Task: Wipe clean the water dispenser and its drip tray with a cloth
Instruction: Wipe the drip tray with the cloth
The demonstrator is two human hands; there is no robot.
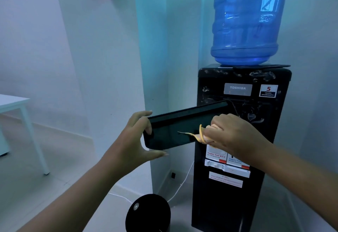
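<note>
While my left hand [135, 136] grips the flat black plastic drip tray [175, 129] by its end, held out in front of the tall black water dispenser [237, 195], my right hand [232, 131] closes around the crumpled yellow cloth [203, 135] on the tray. Smears on the dispenser's top front suggest most wiping remains.

I see the bottle [248, 19] on the dispenser [237, 140], the tray [179, 127] before it, a bin [148, 213] lower left, a table [12, 103] far left.

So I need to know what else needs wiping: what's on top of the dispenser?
A blue water bottle stands inverted on the black Toshiba dispenser. Its neck and the socket beneath are hidden, so dirt there cannot be judged.
</note>
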